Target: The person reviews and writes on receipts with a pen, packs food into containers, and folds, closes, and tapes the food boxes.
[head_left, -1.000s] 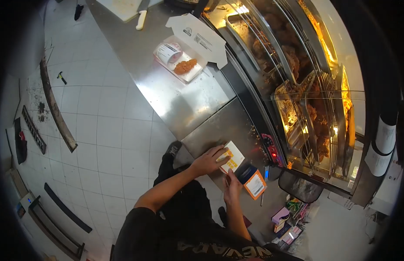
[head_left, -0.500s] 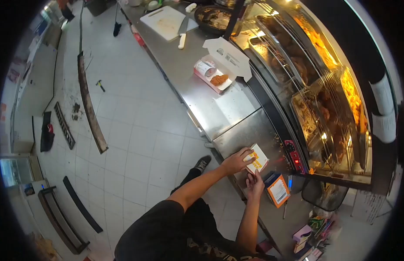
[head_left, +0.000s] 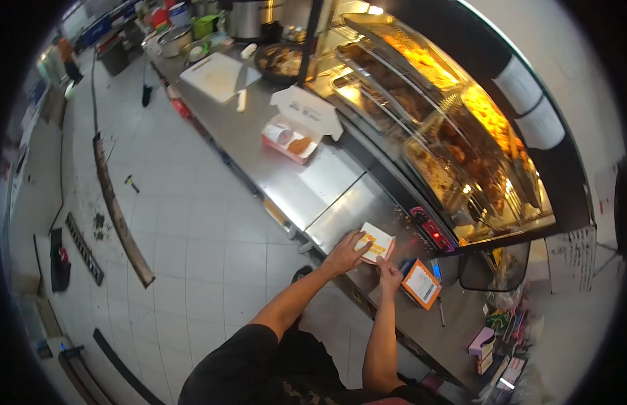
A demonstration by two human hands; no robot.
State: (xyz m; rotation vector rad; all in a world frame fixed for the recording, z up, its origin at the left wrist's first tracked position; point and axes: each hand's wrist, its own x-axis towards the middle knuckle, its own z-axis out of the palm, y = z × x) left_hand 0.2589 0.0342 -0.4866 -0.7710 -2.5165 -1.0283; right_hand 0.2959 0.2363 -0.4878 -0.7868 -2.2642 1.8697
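Note:
A small white takeaway box [head_left: 375, 240] with yellow-orange lettering on its lid and reddish sides lies on the steel counter. My left hand [head_left: 344, 254] grips it from the left, its fingers reaching over the lid. At the near right corner, the curled fingers of my right hand [head_left: 389, 275] pinch the box edge. Its underside is hidden. Farther up the counter, an open takeaway box [head_left: 291, 145] holds a lidded cup [head_left: 279, 133] and a piece of fried chicken [head_left: 300, 146]. Right of my right hand stands an orange-and-white carton [head_left: 421, 284].
A lit glass food warmer [head_left: 435, 128] with trays of food runs along the counter's right side. Beyond the open box are a knife [head_left: 242, 100], a white cutting board [head_left: 211, 75] and a black pan [head_left: 281, 63]. A hammer [head_left: 131, 183] lies on the tiled floor.
The camera view has tilted, bringing in more of the far counter. Both hands remain on the small box, and the right hand's fingers have curled in tighter at its corner.

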